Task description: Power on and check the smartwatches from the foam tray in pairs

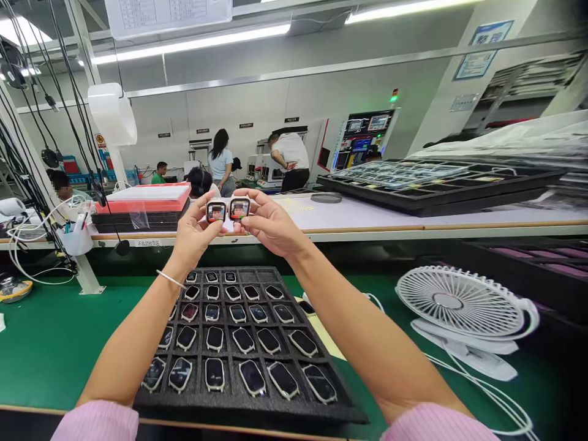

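Raised over the far edge of the bench, my left hand (pixel 196 228) pinches a smartwatch body (pixel 215 212) with its screen lit. Beside it, my right hand (pixel 271 222) grips a second smartwatch body (pixel 239 209), whose screen shows a similar picture. Both screens face me, and the two watches are held close side by side. Neither has a strap that I can see. Below my forearms lies a black foam tray (pixel 202 398) divided into compartments, most of them holding a dark-screened watch body (pixel 214 374). My left forearm hides part of the tray's left side.
A white fan (pixel 463 303) stands at right on the green bench (pixel 59 343), its cable running forward. Above the bench, a shelf (pixel 362 223) carries black trays (pixel 441 184) and a red-topped stack (pixel 144 199). Cables (pixel 68 92) hang at left. Several people are in the background.
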Available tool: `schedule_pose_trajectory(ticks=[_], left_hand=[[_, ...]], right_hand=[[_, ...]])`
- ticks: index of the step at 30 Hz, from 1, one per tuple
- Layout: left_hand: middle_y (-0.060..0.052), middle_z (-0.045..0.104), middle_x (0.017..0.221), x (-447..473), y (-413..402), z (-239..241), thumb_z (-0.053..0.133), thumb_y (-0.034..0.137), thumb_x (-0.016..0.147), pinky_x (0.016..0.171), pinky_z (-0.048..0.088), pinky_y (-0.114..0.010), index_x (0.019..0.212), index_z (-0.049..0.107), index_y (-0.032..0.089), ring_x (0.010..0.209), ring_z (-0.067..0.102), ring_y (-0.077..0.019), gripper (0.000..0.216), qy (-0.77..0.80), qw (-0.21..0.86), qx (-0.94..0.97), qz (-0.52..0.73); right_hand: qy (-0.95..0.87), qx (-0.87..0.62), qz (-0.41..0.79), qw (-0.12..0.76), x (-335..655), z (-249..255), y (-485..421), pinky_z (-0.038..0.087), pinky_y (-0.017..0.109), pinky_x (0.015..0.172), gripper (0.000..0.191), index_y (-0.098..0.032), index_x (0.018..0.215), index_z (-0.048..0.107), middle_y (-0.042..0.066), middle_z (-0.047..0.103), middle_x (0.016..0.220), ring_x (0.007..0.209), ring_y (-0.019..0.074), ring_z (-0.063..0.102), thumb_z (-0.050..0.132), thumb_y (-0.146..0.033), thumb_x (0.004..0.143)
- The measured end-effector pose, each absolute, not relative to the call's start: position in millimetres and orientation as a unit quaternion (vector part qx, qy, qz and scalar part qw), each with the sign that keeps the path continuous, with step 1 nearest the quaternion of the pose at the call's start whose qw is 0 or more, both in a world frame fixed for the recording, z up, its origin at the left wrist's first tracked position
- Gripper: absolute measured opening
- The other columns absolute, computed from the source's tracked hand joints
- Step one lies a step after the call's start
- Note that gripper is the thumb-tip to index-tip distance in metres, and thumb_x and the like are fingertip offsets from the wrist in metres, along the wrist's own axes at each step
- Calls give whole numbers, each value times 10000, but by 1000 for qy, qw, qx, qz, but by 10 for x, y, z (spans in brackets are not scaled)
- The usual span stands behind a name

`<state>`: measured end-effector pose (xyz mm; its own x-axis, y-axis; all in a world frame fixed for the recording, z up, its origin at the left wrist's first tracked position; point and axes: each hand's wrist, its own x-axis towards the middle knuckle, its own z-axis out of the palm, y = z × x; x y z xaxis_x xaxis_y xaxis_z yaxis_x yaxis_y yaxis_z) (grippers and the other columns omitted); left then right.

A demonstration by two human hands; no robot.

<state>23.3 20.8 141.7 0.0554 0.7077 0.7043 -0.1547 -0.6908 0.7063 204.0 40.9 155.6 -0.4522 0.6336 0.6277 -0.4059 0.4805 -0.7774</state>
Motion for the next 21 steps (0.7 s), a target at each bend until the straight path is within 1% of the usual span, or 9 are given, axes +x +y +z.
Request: schedule_pose_trajectory(ticks=[5, 11, 16, 21], left_hand=[[-27, 707, 1009, 229, 72, 1064, 808, 217, 700, 600, 588, -215, 1285, 613, 235, 625, 683, -94, 617, 261, 374, 615, 643], [-15, 711, 947, 243, -5, 670, 802, 227, 694, 560, 578, -200, 1231, 630, 205, 578, 662, -78, 565, 294, 408, 573, 647], [-3, 704, 895, 245, -29, 502, 793, 239, 696, 511, 555, -186, 1165, 647, 182, 545, 649, -73, 495, 328, 415, 561, 637], [-3, 698, 898, 222, -40, 431, 777, 234, 702, 535, 573, -196, 1183, 638, 176, 561, 663, -79, 504, 349, 419, 566, 617]], right_hand=[[-667, -102, 536, 507, 2047, 1149, 351, 516, 273, 659, 485, -242, 1191, 557, -27, 650, 884, 670, 119, 644, 741, -181, 747], [-632, -118, 579, 501, 2020, 721, 316, 517, 269, 640, 397, -235, 1160, 588, -22, 647, 865, 639, 111, 636, 747, -252, 796], [-625, -136, 591, 492, 2016, 507, 306, 530, 270, 625, 371, -231, 1141, 582, -26, 631, 849, 629, 107, 623, 753, -313, 823], [-618, -146, 598, 489, 2018, 375, 340, 530, 259, 616, 395, -231, 1145, 592, -30, 632, 848, 641, 111, 630, 773, -284, 797]])
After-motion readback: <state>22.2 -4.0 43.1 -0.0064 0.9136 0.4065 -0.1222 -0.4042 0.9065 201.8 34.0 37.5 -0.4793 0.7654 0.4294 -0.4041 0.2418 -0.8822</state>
